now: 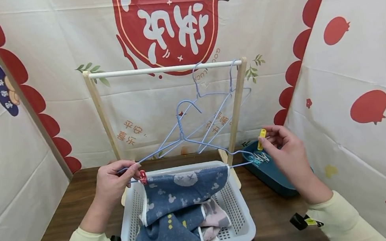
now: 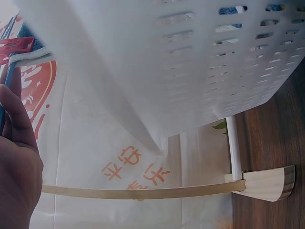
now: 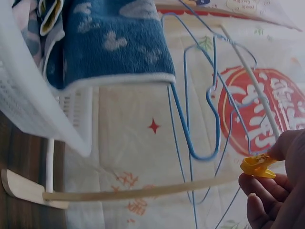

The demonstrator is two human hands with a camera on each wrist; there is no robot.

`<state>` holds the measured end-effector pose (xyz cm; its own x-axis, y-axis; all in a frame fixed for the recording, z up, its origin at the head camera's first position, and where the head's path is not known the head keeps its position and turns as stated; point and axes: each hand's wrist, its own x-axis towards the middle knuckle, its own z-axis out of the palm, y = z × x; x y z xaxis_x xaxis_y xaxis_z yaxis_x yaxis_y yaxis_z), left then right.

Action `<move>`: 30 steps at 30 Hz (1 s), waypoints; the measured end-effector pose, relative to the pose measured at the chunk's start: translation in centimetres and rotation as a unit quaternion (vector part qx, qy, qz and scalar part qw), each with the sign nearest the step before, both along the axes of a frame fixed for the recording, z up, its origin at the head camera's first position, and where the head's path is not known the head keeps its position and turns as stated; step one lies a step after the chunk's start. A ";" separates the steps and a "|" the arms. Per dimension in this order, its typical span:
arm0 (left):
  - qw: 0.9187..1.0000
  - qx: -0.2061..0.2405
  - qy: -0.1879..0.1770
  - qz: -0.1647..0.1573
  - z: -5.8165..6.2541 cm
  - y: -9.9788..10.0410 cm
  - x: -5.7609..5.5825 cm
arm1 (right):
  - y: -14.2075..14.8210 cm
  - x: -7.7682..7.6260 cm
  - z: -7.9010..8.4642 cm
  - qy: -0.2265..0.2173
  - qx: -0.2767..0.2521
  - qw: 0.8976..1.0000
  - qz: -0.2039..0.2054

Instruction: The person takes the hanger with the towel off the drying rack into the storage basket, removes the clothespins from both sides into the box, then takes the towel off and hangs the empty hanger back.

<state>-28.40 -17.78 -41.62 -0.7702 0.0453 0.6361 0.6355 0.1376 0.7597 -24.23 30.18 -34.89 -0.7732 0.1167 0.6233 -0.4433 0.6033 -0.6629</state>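
My left hand (image 1: pixel 115 181) grips the left end of a blue wire hanger (image 1: pixel 182 137), whose hook points up. Over the hanger's bottom bar hangs a dark blue towel (image 1: pixel 172 192) with pale mouse-head shapes. A red clothespin (image 1: pixel 143 176) sits on the towel's left upper corner, right by my left fingertips. Between thumb and fingers my right hand (image 1: pixel 285 149) pinches a yellow clothespin (image 1: pixel 262 139), to the right of the hanger. In the right wrist view the yellow clothespin (image 3: pixel 258 165) is apart from the towel's white-edged corner (image 3: pixel 162 78).
Below the towel stands a white perforated basket (image 1: pixel 249 225) with more cloth, including a pink piece (image 1: pixel 216 215). Behind it rises a wooden rack with a white rod (image 1: pixel 162 69), two blue hangers (image 1: pixel 223 92) on its right end. A teal tray (image 1: pixel 274 178) at right holds several clothespins (image 1: pixel 260 157).
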 end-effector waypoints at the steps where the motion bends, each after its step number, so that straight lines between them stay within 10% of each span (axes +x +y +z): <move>1: 1.000 -0.001 0.001 0.000 0.0 0.0 0.0 | 0.3 -0.2 0.1 -0.002 0.000 1.000 0.000; 14: 1.000 -0.001 0.001 0.001 -0.1 -0.2 0.2 | 4.9 -4.8 -2.3 -0.171 0.074 0.982 0.012; 30: 1.000 0.002 -0.010 0.002 -0.2 0.2 0.1 | 7.1 -10.0 -5.4 -0.219 0.221 0.950 0.023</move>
<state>-28.28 -17.59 -41.79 -0.7826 0.0397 0.6212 0.6201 0.1368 0.7725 -34.24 37.24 -40.25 -0.9675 -0.1218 0.2218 -0.2164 0.8526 -0.4756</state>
